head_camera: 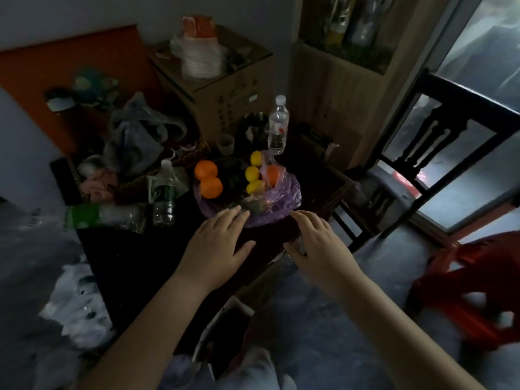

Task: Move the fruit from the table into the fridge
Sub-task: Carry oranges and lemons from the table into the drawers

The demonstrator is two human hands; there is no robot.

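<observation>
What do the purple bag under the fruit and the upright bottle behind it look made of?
The purple bag looks like thin glossy plastic film: crinkled, translucent, an orange showing through. The upright bottle seems clear plastic: see-through walls, white cap, printed label.

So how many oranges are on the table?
3. Upper orange and lower orange sit together at the pile's left; third orange sits in the purple bag. More may be hidden.

No text can be read: the print on the cardboard box [225,99] and bottle labels [278,128] is blurred.
</observation>
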